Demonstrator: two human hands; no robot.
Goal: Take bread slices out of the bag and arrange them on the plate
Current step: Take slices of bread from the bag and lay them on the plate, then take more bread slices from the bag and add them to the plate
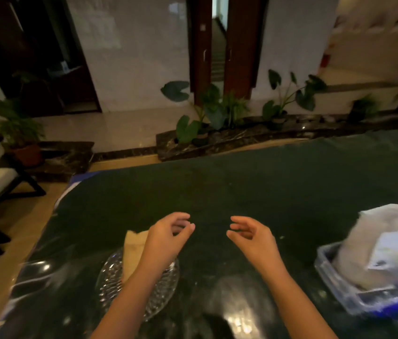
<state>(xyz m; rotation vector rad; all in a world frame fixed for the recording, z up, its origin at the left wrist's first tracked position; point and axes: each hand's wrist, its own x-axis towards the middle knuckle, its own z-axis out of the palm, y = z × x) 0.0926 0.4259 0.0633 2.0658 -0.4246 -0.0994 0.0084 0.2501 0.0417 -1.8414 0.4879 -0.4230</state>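
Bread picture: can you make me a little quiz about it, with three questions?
1. True or false: both hands are empty.
2. Where does the bread slice lie? A) on the glass plate B) in the plastic tray C) on the floor
3. Fill in: the bread bag sits on the person's ____ side.

Key
1. True: the left hand and right hand hold nothing, fingers loosely curled.
2. A
3. right, inside the tray.
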